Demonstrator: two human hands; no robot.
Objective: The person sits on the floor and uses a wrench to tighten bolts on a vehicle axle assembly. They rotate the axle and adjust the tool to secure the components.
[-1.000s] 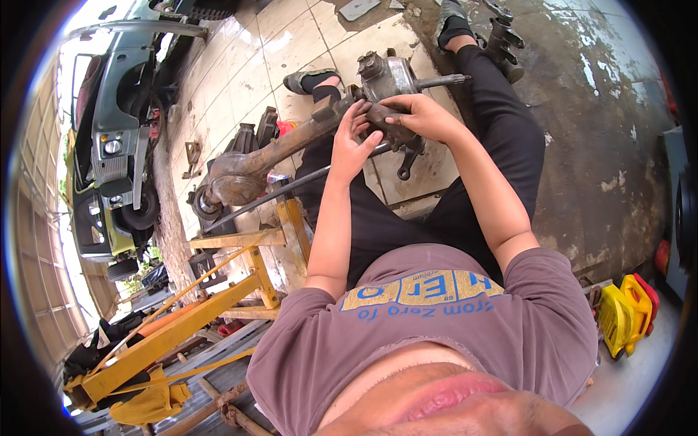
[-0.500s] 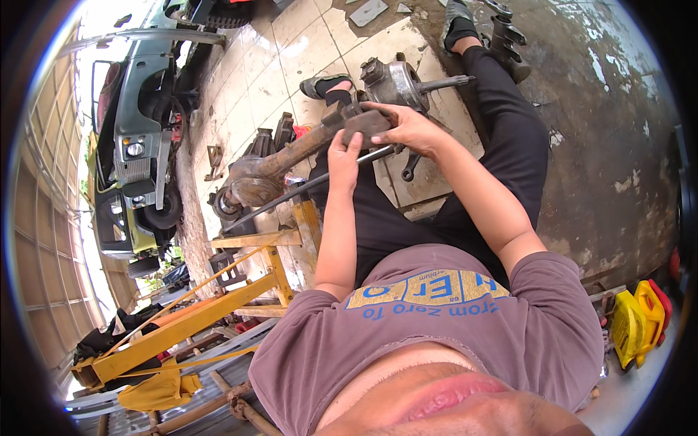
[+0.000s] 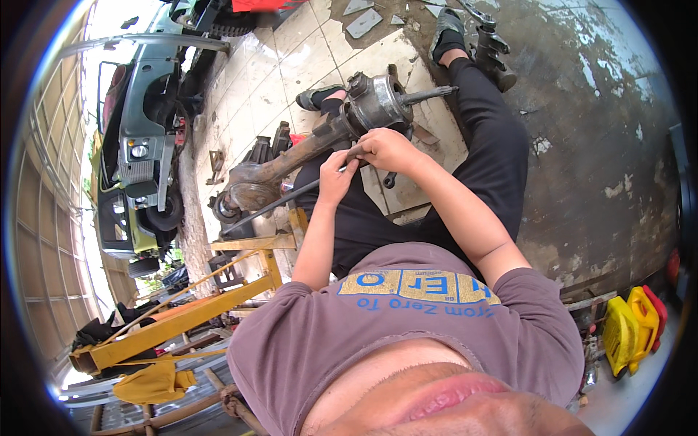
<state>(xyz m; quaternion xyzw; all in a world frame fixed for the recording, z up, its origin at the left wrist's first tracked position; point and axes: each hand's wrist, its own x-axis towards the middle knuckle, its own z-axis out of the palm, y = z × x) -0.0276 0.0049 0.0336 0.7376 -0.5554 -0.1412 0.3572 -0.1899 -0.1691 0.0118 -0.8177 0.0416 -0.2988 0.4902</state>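
My left hand [image 3: 335, 179] and my right hand [image 3: 391, 150] meet in front of my lap. Between their fingertips is a small brown sheet [image 3: 354, 153], which looks like sandpaper, now seen nearly edge-on. Fingers of both hands are closed on it. A long thin steel rod [image 3: 280, 205] runs from the lower left up to my hands; whether the sheet touches it is hidden. Just beyond lies a rusty axle housing [image 3: 298, 158], with a round metal hub [image 3: 378, 102] and a protruding splined shaft [image 3: 429, 94] at its far right end.
A yellow steel frame [image 3: 182, 327] stands at my left, near a green off-road vehicle [image 3: 138, 145]. Broken tile pieces [image 3: 363, 23] and a metal part [image 3: 493, 54] lie on the far floor. Yellow and red jugs [image 3: 632, 327] stand at the right.
The brown sheet has turned from flat to nearly edge-on, perhaps folded. My hands have moved slightly nearer to me, uncovering more of the axle end.
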